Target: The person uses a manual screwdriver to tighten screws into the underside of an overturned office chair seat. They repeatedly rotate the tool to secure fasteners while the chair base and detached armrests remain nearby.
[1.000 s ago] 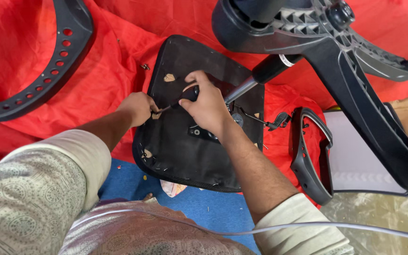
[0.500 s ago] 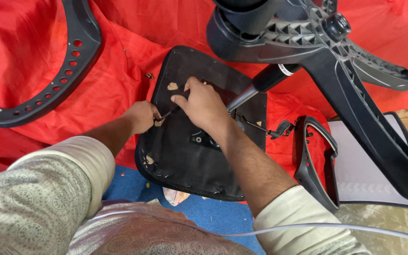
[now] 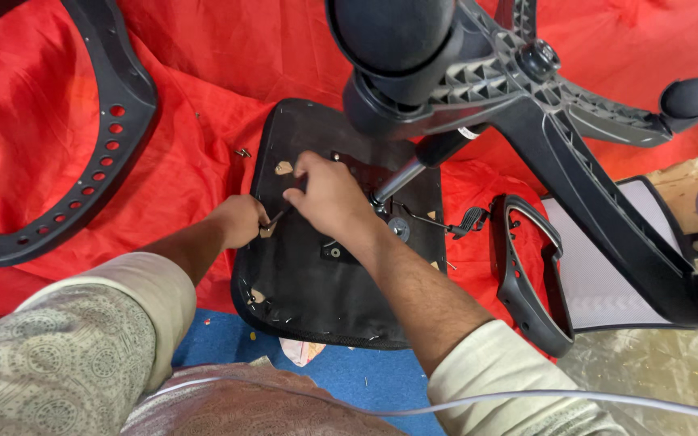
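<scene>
On the red cloth lies a black chair seat, upside down, dusty, with staples along its edge. Left hand pinches what may be a small tool. Right hand presses on the seat, fingers curled.

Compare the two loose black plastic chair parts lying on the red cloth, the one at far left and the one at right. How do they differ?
The left frame is a wide, open curve with a row of round holes; the right armrest is a narrow closed loop with no such row. The left frame is far bigger than the armrest. The left frame runs out of view; the armrest shows whole. Both are black plastic and lie flat on the red cloth.
</scene>
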